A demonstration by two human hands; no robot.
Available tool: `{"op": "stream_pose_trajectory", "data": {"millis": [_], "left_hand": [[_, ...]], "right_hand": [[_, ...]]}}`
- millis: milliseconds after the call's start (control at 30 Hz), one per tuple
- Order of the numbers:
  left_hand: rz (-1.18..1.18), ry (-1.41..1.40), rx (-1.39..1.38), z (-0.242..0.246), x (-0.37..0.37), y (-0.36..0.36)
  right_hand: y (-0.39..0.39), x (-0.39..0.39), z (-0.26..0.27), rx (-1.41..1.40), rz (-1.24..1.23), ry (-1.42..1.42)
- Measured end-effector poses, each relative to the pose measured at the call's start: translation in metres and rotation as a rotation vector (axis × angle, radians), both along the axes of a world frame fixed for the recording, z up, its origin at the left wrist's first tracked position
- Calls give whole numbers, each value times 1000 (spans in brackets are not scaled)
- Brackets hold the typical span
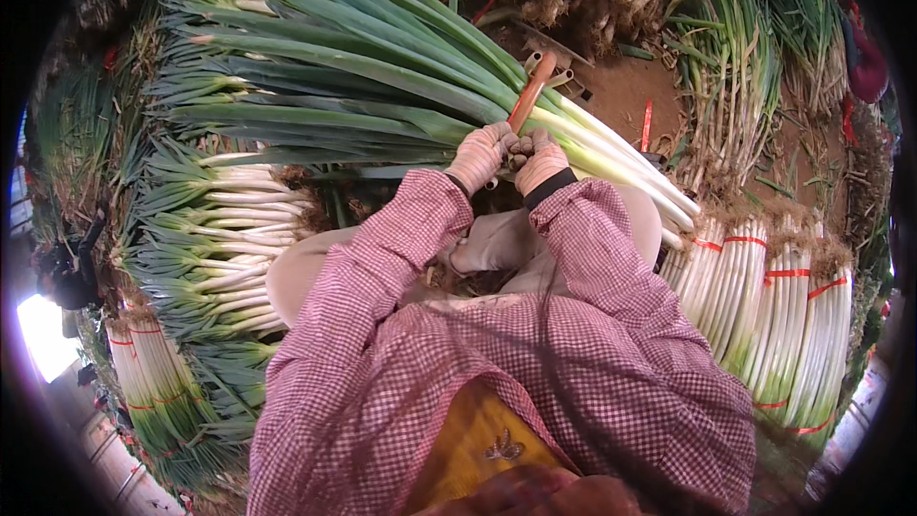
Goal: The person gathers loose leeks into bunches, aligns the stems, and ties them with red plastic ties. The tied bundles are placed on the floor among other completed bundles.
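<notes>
My left hand (481, 155) and my right hand (536, 156), both in pale, soiled gloves, meet with their fingers pinched together at the near side of a bundle of long green onions (401, 79). A red-orange band (526, 99) crosses the bundle just beyond my hands, and its near end runs to my fingers. The green leaves fan out to the left; the white stems (623, 158) point right and towards me. Tube ends of a frame (564, 77) show beside the band. What lies between my fingertips is too small to tell.
Loose green onions (251, 229) lie stacked on the left. Bundles tied with red bands (759, 301) stand at the right, and more tied bundles (147, 365) at the lower left. Untrimmed onions with roots (731, 79) lie on the brown ground (630, 97) beyond. A loose red strip (647, 125) lies there.
</notes>
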State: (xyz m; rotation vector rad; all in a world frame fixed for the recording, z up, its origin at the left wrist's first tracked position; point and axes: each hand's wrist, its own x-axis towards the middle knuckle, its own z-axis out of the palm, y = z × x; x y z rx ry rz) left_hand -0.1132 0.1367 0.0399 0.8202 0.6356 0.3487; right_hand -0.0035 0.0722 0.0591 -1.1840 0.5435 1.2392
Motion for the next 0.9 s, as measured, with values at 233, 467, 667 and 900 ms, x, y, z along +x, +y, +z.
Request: {"op": "stream_pose_trajectory", "data": {"millis": [233, 467, 667, 900], "left_hand": [[46, 138, 115, 7, 1, -3], [202, 67, -70, 36, -1, -4], [243, 43, -73, 19, -4, -2], [256, 360, 627, 2, -15, -5]], "right_hand": [[-7, 25, -2, -163, 906, -1355], [4, 2, -19, 183, 929, -1478], [7, 2, -28, -21, 963, -1498], [9, 6, -50, 232, 553, -739]]}}
